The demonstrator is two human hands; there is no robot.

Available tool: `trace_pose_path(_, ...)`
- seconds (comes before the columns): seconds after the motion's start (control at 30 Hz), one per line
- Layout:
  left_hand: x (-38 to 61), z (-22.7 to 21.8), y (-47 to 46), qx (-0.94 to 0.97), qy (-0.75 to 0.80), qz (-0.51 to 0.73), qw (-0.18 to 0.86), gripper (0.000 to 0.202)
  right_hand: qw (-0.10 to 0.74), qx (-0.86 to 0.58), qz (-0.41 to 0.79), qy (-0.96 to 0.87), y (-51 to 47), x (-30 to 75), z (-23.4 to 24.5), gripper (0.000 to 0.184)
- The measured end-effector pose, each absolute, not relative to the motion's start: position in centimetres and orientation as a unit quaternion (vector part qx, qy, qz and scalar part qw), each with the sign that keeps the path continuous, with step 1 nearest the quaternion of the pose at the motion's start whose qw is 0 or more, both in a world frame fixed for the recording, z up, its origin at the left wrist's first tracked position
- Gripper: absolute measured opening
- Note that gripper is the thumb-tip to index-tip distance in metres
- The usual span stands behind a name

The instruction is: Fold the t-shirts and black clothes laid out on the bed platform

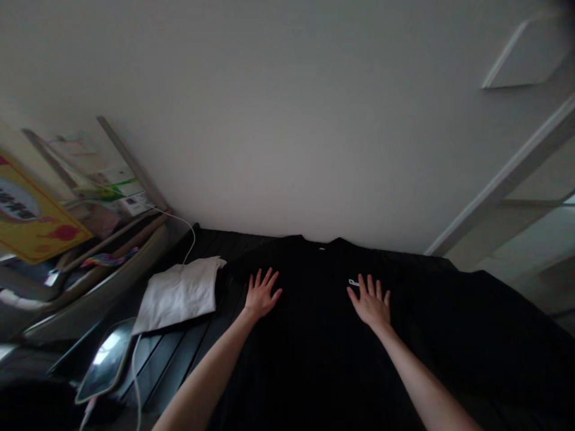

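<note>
A black long-sleeved top (314, 323) lies spread out in front of me, its neckline toward the wall. My left hand (261, 294) rests flat on its left chest side, fingers spread. On the other side my right hand (372, 301) lies flat too, fingers apart, just beside a small white logo (354, 282) on the fabric. Neither hand grips anything. One sleeve (476, 305) stretches out to the right. Dark cloth against a dark surface makes the lower edges hard to make out.
Left of the top, a folded light-coloured cloth (182, 293) lies on the black slatted surface (164, 365). A phone (108, 359) with a white cable (136, 383) is nearer me. Shelves with a yellow printed bag (40, 221) stand far left; a wall (287, 131) rises behind.
</note>
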State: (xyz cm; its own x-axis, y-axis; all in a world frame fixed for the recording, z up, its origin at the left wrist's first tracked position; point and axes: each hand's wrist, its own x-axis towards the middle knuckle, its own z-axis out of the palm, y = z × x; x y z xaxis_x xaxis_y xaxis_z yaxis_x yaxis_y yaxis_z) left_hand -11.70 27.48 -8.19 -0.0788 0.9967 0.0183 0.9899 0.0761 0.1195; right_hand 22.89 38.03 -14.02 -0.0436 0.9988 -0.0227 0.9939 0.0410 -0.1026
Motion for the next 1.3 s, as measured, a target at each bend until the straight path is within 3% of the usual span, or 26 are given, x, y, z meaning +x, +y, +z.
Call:
trace_pose_path(0.5,-16.0,-9.3,31.2,0.632,0.775,0.026,0.005,0.066,0.004,-0.643,0.052,-0.764,40.6,19.5,-12.1,0.072)
trace_pose_path(0.77,-16.4,-9.5,32.9,0.643,0.763,0.063,-0.028,0.062,0.039,-0.639,0.037,-0.767,42.8,18.6,-12.8,0.068)
trace_pose_path(0.9,-15.6,-8.7,32.3,0.650,0.750,0.098,-0.070,0.051,0.123,-0.620,-0.006,-0.775,42.3,18.6,-11.9,0.064)
trace_pose_path(1.17,-15.0,-7.9,30.7,0.684,0.719,0.111,-0.049,0.030,0.194,-0.495,0.020,-0.847,29.9,21.4,-10.4,0.045)
trace_pose_path(1.3,-14.7,-8.1,30.2,0.680,0.723,0.115,-0.041,0.031,0.176,-0.449,0.021,-0.876,20.5,26.2,-11.6,0.059)
